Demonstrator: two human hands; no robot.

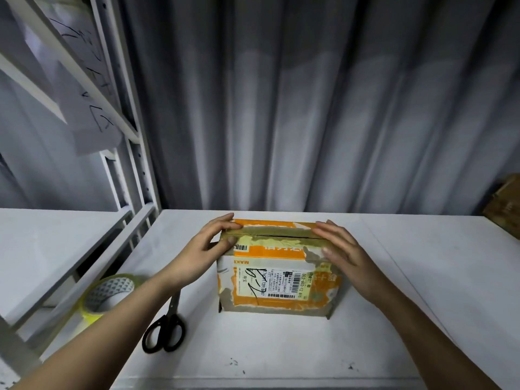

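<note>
Box [278,266] sits between your left hand [209,243] and right hand [342,250]; both flat-fingered, pressing its ends; long axis left-right.

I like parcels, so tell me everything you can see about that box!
The box is a worn cardboard parcel, orange and white, with torn patches and brownish tape along its closed top seam. A white label with barcodes and a black scrawl covers its front, upside down. It stands flat on the white table. The left hand rests on its top left corner, the right hand on its top right corner, fingers fairly straight.
</note>
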